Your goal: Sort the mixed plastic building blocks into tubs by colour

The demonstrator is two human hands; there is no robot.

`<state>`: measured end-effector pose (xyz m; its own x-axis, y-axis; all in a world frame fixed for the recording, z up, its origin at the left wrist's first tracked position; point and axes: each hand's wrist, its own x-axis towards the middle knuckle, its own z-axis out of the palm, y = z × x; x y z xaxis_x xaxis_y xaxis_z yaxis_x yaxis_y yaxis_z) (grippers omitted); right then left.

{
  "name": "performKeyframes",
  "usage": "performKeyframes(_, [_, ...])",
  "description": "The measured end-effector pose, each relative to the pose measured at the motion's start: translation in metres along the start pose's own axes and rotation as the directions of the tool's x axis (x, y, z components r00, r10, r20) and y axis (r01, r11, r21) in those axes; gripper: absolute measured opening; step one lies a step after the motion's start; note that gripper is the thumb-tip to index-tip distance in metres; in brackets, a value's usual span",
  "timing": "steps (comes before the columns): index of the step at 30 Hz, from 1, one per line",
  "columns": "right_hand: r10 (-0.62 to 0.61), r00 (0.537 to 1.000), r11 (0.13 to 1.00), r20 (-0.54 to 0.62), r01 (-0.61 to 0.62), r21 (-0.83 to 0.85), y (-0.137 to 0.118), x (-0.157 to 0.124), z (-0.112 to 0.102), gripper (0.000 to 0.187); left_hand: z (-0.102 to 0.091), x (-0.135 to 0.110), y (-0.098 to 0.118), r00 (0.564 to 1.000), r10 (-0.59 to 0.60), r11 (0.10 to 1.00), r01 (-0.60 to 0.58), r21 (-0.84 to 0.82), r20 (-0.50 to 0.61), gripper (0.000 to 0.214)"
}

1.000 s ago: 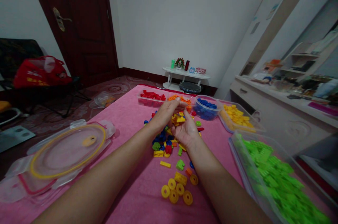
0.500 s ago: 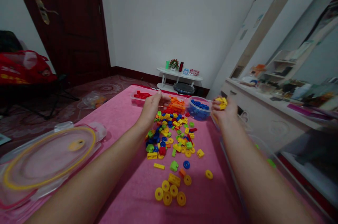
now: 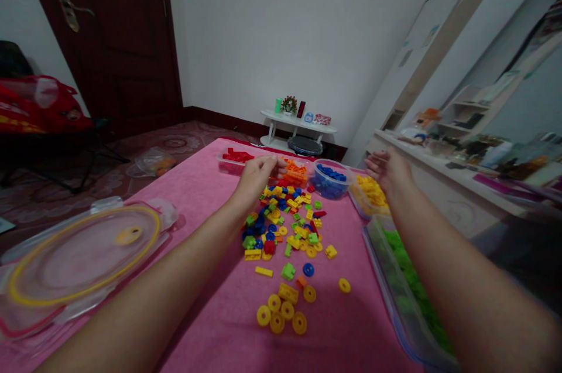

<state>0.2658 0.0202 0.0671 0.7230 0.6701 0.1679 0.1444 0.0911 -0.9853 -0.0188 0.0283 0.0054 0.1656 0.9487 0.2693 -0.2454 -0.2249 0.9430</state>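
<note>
A heap of mixed small bricks [image 3: 285,221] lies on the pink cloth [image 3: 206,197], with several yellow discs [image 3: 281,314] nearer me. My left hand [image 3: 257,177] rests at the heap's far edge, beside the orange-brick tray [image 3: 295,173]. Its fingers are curled, and what they hold is hidden. My right hand [image 3: 389,169] hovers over the yellow-brick tray [image 3: 371,191] with fingers spread and nothing in them.
A red-brick tray [image 3: 235,156] and a blue-brick bowl [image 3: 331,177] stand at the far edge. A green-brick bin [image 3: 395,267] sits under my right forearm. Clear lids [image 3: 83,256] lie at the left. A dresser [image 3: 439,185] stands to the right.
My right hand left the heap, carried a handful of yellow bricks to the yellow tray and opened; the bricks are gone from it. My left hand drew back to the heap's far edge and curled.
</note>
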Motion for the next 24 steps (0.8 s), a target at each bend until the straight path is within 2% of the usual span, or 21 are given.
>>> performKeyframes(2, [0.018,0.995,0.994,0.103,-0.029,0.104,0.002,-0.024,0.021,0.028,-0.001,0.001,-0.004,1.0,0.01,0.998,-0.01,0.06,0.007,0.033])
performKeyframes(3, [0.021,0.982,0.986,0.189,-0.052,0.158,0.006,-0.037,0.03,0.021,-0.002,0.002,-0.007,1.0,0.011,0.995,-0.013,0.099,0.02,0.03])
performKeyframes(5, [-0.001,0.932,0.988,0.364,-0.054,0.142,0.017,-0.061,0.044,0.015,-0.004,0.005,-0.014,0.998,0.01,0.98,-0.022,0.198,0.058,0.027])
performKeyframes(6, [-0.027,0.898,0.997,0.438,-0.01,0.083,0.025,-0.07,0.049,0.014,-0.005,0.006,-0.018,0.997,0.017,0.967,-0.037,0.251,0.082,0.026])
performKeyframes(8, [-0.092,0.845,0.982,0.527,0.164,-0.091,0.044,-0.081,0.053,0.011,-0.007,0.009,-0.028,0.989,0.046,0.935,-0.092,0.342,0.139,0.024])
performKeyframes(10, [-0.146,0.812,0.905,0.565,0.34,-0.255,0.063,-0.083,0.052,0.01,-0.009,0.011,-0.038,0.978,0.065,0.901,-0.142,0.409,0.197,0.022])
performKeyframes(13, [-0.125,0.763,0.802,0.635,0.454,-0.387,0.085,-0.079,0.046,0.029,-0.01,0.011,-0.049,0.966,0.06,0.873,-0.173,0.457,0.25,0.023])
performKeyframes(15, [-0.019,0.676,0.784,0.737,0.467,-0.408,0.091,-0.078,0.04,0.039,-0.011,0.011,-0.053,0.964,0.073,0.865,-0.188,0.465,0.255,0.022])
performKeyframes(17, [0.109,0.561,0.76,0.82,0.485,-0.433,0.094,-0.078,0.034,0.045,-0.014,0.01,-0.055,0.966,0.086,0.86,-0.194,0.471,0.242,0.021])
performKeyframes(18, [0.155,0.519,0.738,0.841,0.505,-0.448,0.094,-0.078,0.031,0.048,-0.015,0.01,-0.055,0.97,0.087,0.857,-0.189,0.479,0.227,0.02])
performKeyframes(19, [0.181,0.495,0.71,0.85,0.532,-0.461,0.094,-0.078,0.028,0.051,-0.017,0.011,-0.056,0.973,0.085,0.854,-0.181,0.488,0.214,0.02])
performKeyframes(21, [0.209,0.505,0.638,0.838,0.579,-0.508,0.093,-0.079,0.025,0.054,-0.02,0.012,-0.056,0.979,0.082,0.848,-0.168,0.503,0.189,0.021])
performKeyframes(24, [0.264,0.575,0.491,0.774,0.611,-0.621,0.091,-0.081,0.023,0.048,-0.027,0.016,-0.056,0.983,0.089,0.838,-0.161,0.522,0.161,0.021])
